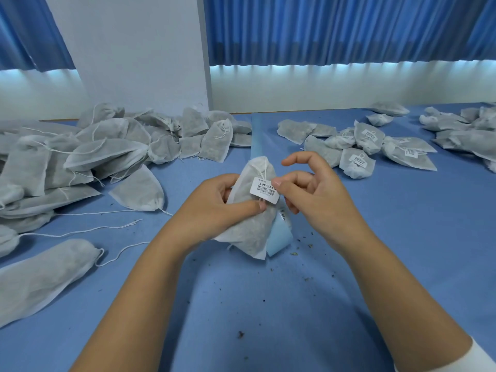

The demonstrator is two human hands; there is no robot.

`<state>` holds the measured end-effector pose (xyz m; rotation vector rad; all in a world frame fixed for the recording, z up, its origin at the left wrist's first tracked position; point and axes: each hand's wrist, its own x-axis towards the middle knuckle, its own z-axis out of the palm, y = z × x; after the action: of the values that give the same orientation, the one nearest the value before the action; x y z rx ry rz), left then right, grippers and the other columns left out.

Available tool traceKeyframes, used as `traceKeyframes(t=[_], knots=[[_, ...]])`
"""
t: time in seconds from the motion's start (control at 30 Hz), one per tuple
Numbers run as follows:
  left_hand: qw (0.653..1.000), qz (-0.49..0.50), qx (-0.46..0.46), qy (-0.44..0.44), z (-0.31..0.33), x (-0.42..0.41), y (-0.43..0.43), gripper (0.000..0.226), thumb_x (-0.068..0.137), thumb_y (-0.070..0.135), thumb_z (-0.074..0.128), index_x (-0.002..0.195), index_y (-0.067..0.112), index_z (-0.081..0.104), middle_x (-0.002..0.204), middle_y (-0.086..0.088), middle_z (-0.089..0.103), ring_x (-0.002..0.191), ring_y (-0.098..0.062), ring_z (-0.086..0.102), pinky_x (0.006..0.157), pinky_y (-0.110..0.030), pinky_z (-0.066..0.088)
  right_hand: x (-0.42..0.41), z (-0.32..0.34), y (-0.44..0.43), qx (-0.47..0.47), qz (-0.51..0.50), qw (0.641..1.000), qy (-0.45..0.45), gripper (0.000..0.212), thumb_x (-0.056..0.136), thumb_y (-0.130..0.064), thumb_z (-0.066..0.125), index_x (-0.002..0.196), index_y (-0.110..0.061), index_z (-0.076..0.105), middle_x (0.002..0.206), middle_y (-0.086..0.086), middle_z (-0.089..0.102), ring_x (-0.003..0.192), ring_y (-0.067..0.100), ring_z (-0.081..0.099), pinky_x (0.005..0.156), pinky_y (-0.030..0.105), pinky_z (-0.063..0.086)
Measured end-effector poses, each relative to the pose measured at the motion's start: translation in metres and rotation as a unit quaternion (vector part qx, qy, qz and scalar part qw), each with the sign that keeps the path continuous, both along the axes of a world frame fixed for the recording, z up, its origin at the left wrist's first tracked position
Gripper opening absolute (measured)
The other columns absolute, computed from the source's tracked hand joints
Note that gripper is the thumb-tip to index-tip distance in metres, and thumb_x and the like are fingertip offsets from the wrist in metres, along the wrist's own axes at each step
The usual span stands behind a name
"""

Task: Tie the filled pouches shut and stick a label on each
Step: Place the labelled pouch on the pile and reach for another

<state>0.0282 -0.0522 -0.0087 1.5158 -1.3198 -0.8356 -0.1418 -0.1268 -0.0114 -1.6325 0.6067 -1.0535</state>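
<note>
White nonwoven pouch (252, 226) — rectangular barcode label (264, 189)

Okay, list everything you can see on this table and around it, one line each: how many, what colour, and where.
held pouch: one, white mesh with dark filling, centre
label: one, white with barcode, on the held pouch
backing strip: one, light blue, beneath the held pouch
unlabelled pouches: many, grey-white, heaped at left
labelled pouches: several, grey-white, at right
far pouches: a heap, grey-white, far right; labels unclear
loose strings: a few, white, left foreground
crumbs: scattered, dark, near centre
table: one, blue
curtains: blue, behind
left hand: grips the held pouch
right hand: thumb on the label's right edge
</note>
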Motion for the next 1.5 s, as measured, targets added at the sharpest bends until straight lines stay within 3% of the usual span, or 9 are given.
traceKeyframes(t=[0.17,0.37,0.43,0.53,0.7,0.87,1.0,1.33,1.5], knots=[[1.000,-0.001,-0.003,0.001,0.000,0.000,0.000,0.039,0.066,0.036,0.080,0.103,0.027,0.073,0.098,0.001,0.076,0.096,-0.022,0.072,0.093,-0.050,0.055,0.001,-0.002,0.000,-0.037,-0.040,0.998,0.027,0.029,0.085,-0.014,0.073,0.101,-0.024,0.051,0.074,-0.004,0.072,0.055,0.006,0.052,0.057,0.015,0.042],[1.000,0.011,-0.016,-0.008,-0.001,-0.007,0.000,0.035,0.069,0.047,0.077,0.097,0.026,0.073,0.094,-0.002,0.075,0.088,-0.016,0.072,0.082,-0.038,0.057,0.004,-0.007,0.001,-0.078,-0.091,0.992,0.044,0.033,0.080,-0.018,0.077,0.098,-0.026,0.051,0.076,0.001,0.070,0.067,0.027,0.059,0.064,0.024,0.048],[0.999,0.034,-0.028,0.004,-0.001,-0.010,-0.001,0.037,0.076,0.054,0.073,0.092,0.021,0.074,0.094,-0.013,0.071,0.078,-0.016,0.065,0.074,-0.036,0.050,0.006,-0.008,0.002,-0.085,-0.099,0.991,0.036,0.033,0.079,-0.019,0.078,0.095,-0.028,0.051,0.075,0.000,0.069,0.065,0.026,0.059,0.063,0.023,0.046],[0.996,0.068,-0.056,0.011,-0.002,-0.014,-0.004,0.029,0.094,0.038,0.065,0.090,0.011,0.072,0.088,-0.020,0.068,0.073,-0.018,0.057,0.071,-0.036,0.044,0.008,-0.010,0.004,-0.106,-0.145,0.983,0.043,0.033,0.076,-0.024,0.081,0.089,-0.032,0.052,0.071,-0.007,0.069,0.057,0.013,0.053,0.060,0.015,0.042],[0.991,0.084,-0.085,0.057,-0.001,-0.019,-0.005,0.016,0.097,0.026,0.061,0.087,0.018,0.072,0.079,-0.002,0.069,0.073,-0.011,0.060,0.069,-0.028,0.045,0.006,-0.008,0.005,-0.093,-0.239,0.966,0.033,0.034,0.068,-0.039,0.085,0.088,-0.028,0.060,0.082,-0.016,0.069,0.058,0.005,0.053,0.062,0.010,0.043],[0.988,0.068,-0.081,0.114,-0.001,-0.020,-0.005,0.016,0.096,0.026,0.062,0.086,0.024,0.074,0.083,0.006,0.074,0.077,-0.006,0.065,0.068,-0.017,0.050,0.003,-0.002,0.000,0.147,-0.063,0.986,0.043,0.019,0.083,-0.039,0.073,0.086,-0.021,0.078,0.077,-0.010,0.070,0.065,0.005,0.057,0.053,0.018,0.041],[0.985,0.078,-0.059,0.142,-0.001,-0.018,-0.007,0.018,0.094,0.033,0.064,0.084,0.024,0.077,0.089,0.002,0.076,0.079,-0.010,0.068,0.072,-0.026,0.052,0.003,-0.002,-0.001,0.121,-0.061,0.991,0.019,0.016,0.089,-0.031,0.069,0.086,-0.019,0.079,0.072,-0.007,0.067,0.066,0.005,0.054,0.053,0.017,0.044],[0.975,0.126,-0.103,0.152,-0.007,-0.019,-0.013,0.018,0.096,0.027,0.064,0.083,0.024,0.076,0.080,0.006,0.076,0.073,-0.008,0.069,0.064,-0.021,0.054,0.007,-0.001,0.003,0.097,-0.024,0.995,0.017,0.015,0.089,-0.022,0.069,0.101,-0.015,0.072,0.088,-0.001,0.076,0.072,0.013,0.061,0.061,0.023,0.047],[0.941,0.234,-0.106,0.219,-0.014,-0.015,-0.023,0.029,0.098,0.029,0.060,0.089,0.003,0.070,0.085,-0.010,0.066,0.079,-0.022,0.059,0.074,-0.039,0.047,0.003,-0.001,0.003,0.085,0.003,0.994,0.071,0.026,0.088,-0.024,0.066,0.104,-0.031,0.046,0.082,-0.008,0.072,0.064,0.020,0.053,0.052,0.025,0.043]])
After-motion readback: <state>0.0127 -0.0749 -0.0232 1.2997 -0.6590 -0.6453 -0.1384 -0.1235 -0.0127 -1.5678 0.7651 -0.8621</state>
